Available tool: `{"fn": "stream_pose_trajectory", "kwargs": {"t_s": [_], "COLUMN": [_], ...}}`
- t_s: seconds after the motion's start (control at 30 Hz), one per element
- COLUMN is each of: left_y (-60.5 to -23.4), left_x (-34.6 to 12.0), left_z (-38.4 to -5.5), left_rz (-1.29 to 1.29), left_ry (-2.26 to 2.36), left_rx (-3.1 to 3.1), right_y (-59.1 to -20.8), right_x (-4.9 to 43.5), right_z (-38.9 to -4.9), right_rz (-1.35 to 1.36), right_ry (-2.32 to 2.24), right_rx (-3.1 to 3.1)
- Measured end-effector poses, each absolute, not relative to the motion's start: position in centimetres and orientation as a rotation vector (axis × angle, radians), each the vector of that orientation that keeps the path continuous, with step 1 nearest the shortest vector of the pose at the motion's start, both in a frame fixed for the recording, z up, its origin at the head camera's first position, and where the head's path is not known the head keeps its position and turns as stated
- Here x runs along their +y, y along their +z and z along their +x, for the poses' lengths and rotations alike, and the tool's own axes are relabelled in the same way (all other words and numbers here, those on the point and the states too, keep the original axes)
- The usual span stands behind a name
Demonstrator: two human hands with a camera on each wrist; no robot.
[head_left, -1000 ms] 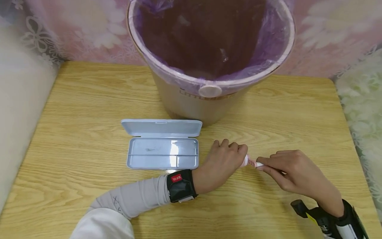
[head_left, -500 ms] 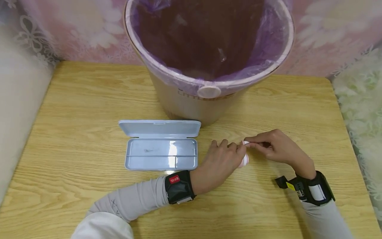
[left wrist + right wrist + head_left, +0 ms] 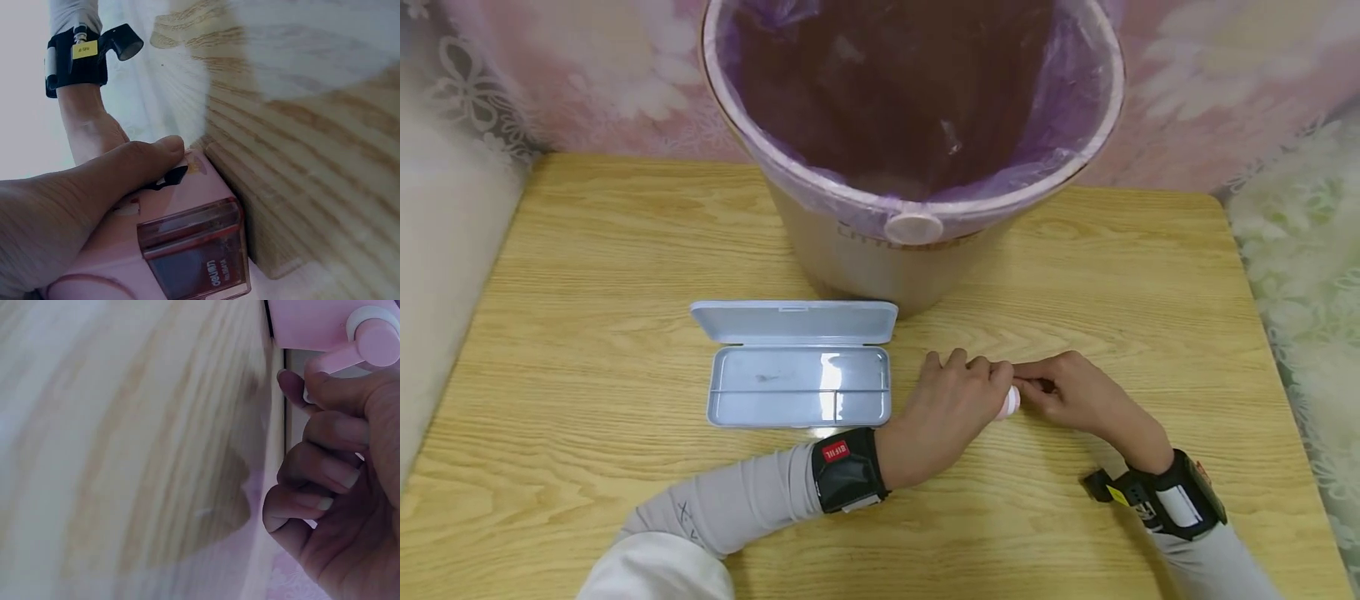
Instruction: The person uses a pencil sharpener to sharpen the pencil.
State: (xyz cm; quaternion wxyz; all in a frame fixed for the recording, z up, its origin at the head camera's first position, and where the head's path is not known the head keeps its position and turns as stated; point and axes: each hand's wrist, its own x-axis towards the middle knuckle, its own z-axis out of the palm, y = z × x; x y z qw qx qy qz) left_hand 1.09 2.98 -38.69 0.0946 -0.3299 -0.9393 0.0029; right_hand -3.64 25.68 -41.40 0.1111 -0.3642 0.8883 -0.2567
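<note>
My left hand (image 3: 955, 421) grips a pink crank pencil sharpener (image 3: 178, 200) on the table, covering most of it in the head view. The left wrist view shows the thumb (image 3: 144, 156) along its body, above a see-through dark shavings drawer (image 3: 194, 265). Thumb and forefinger of my right hand (image 3: 1078, 392) pinch the end of the pink crank (image 3: 378, 342), which turns in a white collar; the other fingers curl in loosely. An unlidded light-blue pencil case (image 3: 797, 408) lies to the left of the left hand, with divided compartments and its lid (image 3: 793, 321) folded back.
Behind the pencil case stands a large bin (image 3: 880, 271) lined with a purple plastic bag (image 3: 1030, 179). Wood-grain table (image 3: 595, 250) lies around everything. A pink floral cloth (image 3: 647, 83) hangs behind the table's far edge.
My right hand has moved left and in close to the left hand, swinging the crank from pointing right, through upward, to mostly hidden behind the fingers. The left hand keeps its grip.
</note>
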Motion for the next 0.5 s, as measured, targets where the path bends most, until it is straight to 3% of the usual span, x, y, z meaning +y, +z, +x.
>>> {"fn": "stream_pose_trajectory", "kwargs": {"t_s": [0.5], "left_y": [-38.7], "left_x": [2.8], "left_z": [1.2], "left_rz": [-0.924], "left_ry": [-0.061], "left_rx": [-2.794], "right_y": [-40.7], "right_x": [24.6], "right_z": [0.5], "right_rz": [-1.124], "right_ry": [-0.703], "right_rx": [2.627]}}
